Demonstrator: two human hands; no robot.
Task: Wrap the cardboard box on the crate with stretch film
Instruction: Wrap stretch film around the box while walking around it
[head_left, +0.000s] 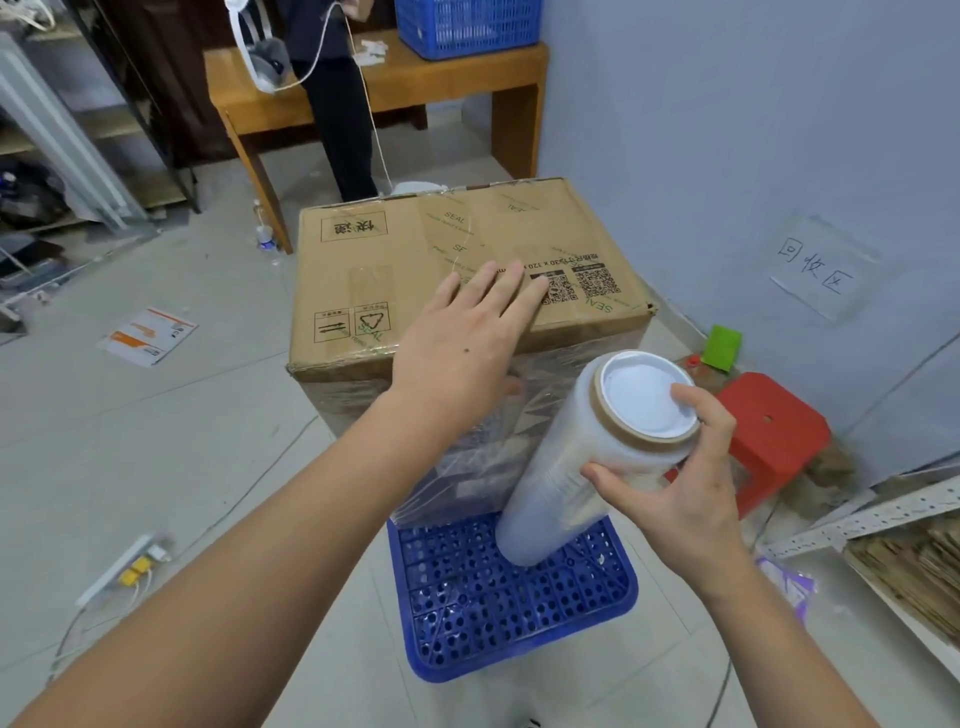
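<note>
Film (467, 457) blurs the cardboard box's (415, 270) front.

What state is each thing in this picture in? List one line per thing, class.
Cardboard box: taped shut, sides film-wrapped, top bare.
Blue crate: upturned under the box.
Stretch film roll: tilted, lower end on the crate.
Left hand: open, flat on the box top.
Right hand: grip closed on the roll's top.
Red stool: upright.

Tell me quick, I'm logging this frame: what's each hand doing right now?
Left hand: open, fingers spread flat on the cardboard box, holding nothing.
Right hand: closed around the top end of the stretch film roll.
</note>
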